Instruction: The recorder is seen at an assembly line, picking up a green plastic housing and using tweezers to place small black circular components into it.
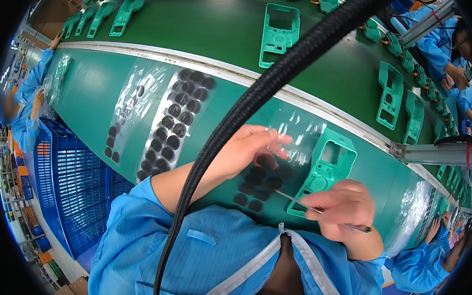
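My left hand [246,151] pinches a clear plastic sheet [301,127] that carries several round black pads [255,180]. Closed around metal tweezers [297,202], my right hand [346,209] is just right of the pads. The tweezers point left, and their tip is at a black pad close to the sheet's lower right part; whether it grips the pad cannot be made out. Between the sheet and my right hand lies a green plastic housing [328,163] with a rectangular window and a round speaker grille. My right hand covers part of its lower end.
More sheets of black pads [173,117] lie left on the green bench [89,102]. Beyond a pale rail, a green conveyor [199,28] carries several housings [279,35]. A black braided cable [232,115] crosses the view. Blue crates [68,187] stand left; co-workers sit on both sides.
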Demonstrator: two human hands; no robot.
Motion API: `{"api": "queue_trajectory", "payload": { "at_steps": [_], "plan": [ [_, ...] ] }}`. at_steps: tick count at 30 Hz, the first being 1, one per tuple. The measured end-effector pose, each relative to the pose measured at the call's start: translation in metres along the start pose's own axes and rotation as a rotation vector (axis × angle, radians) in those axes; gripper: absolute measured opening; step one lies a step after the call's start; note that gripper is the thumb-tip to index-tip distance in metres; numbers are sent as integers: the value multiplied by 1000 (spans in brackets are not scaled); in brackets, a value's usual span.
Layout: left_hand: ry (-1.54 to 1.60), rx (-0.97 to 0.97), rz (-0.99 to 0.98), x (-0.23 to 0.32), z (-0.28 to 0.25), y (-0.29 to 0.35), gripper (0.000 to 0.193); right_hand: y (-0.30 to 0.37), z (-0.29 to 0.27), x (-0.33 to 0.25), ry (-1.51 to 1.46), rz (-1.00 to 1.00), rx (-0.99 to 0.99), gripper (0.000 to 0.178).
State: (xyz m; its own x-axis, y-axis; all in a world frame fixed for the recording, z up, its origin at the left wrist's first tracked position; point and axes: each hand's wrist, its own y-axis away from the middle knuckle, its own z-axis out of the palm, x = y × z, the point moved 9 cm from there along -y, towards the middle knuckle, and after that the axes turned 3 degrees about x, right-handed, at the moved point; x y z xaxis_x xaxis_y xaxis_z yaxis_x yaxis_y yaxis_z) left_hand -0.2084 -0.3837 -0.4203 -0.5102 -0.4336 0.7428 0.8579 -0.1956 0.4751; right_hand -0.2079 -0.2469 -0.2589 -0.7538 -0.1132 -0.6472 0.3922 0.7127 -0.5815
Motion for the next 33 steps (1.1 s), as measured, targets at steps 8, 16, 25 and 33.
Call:
{"api": "queue_trajectory", "payload": {
  "at_steps": [8, 16, 25, 33],
  "plan": [
    [-1153, 705, 900, 82, -25, 40, 61, 26, -31, 55, -567, 593, 515, 26],
    [-783, 27, 845, 58, 33, 47, 25, 45, -12, 90, -656, 793, 532, 25],
    [-765, 64, 780, 48, 18, 36, 9, 34, -23, 81, -448, 715, 509, 25],
    [-776, 65, 782, 50, 15, 37, 10, 32, -1, 85, -553, 778, 455, 25]
  ]
}}
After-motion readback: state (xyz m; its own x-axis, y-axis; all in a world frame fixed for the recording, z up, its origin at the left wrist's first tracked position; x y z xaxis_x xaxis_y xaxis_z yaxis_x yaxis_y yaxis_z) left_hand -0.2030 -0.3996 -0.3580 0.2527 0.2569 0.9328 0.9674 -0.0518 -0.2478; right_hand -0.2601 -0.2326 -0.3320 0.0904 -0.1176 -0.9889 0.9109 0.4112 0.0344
